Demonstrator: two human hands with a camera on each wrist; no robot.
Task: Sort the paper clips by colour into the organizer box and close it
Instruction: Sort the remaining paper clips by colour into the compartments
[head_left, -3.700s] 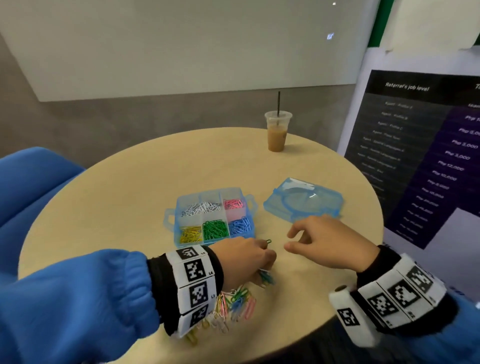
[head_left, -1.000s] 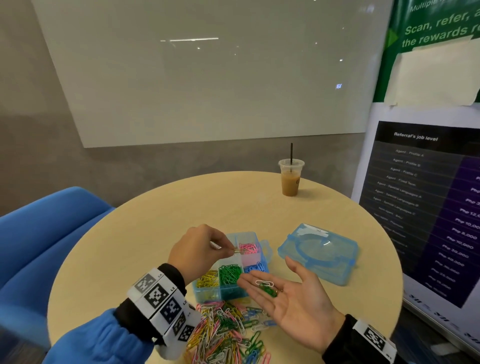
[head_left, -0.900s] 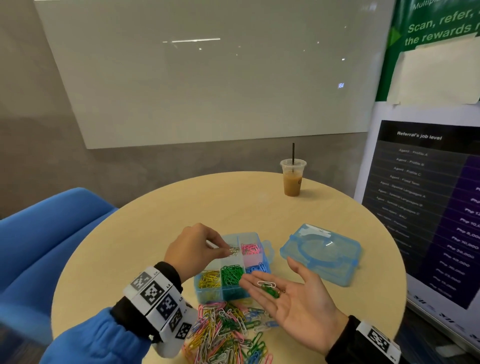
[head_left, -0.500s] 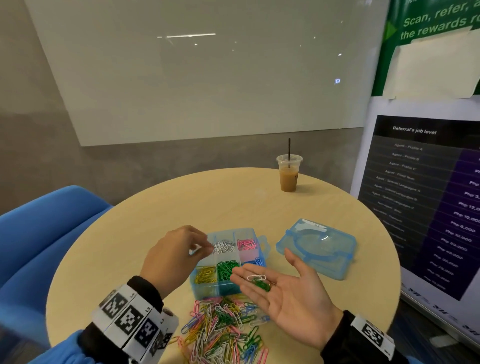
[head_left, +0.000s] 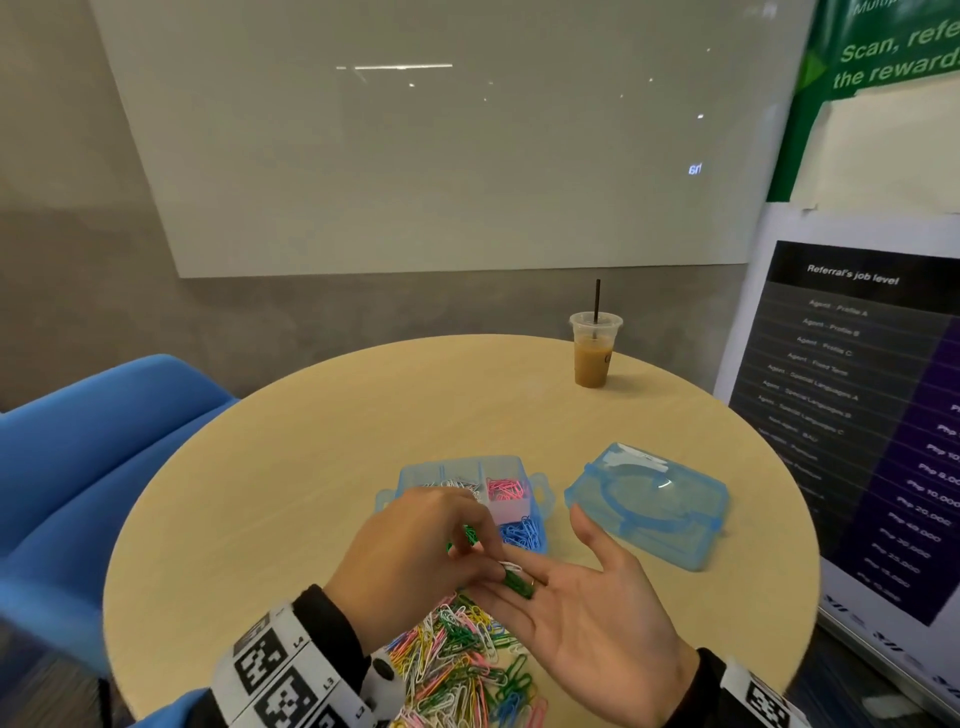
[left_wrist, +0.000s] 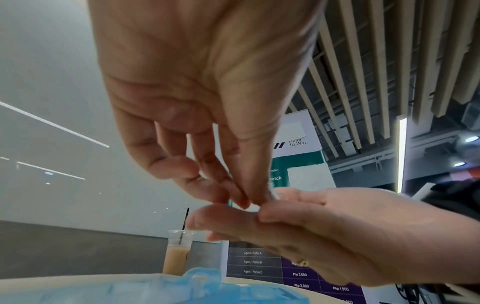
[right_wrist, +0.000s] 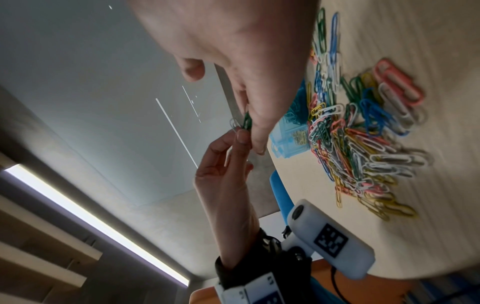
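Two hands are meeting mid-sort: right hand (head_left: 592, 608) is lying flat-open, cradling green clips (head_left: 519, 582); left hand (head_left: 415, 551) is pinching one. Next, probably carrying it to the organizer box (head_left: 537, 493) just beyond the fingers.

Head looks down; wrists look up close; all share hands (head_left: 519, 582).

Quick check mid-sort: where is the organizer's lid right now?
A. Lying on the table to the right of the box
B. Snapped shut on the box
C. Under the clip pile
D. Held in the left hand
A: the lid lies flat on the table to the right of the organizer box, apart from it, and neither hand touches it.
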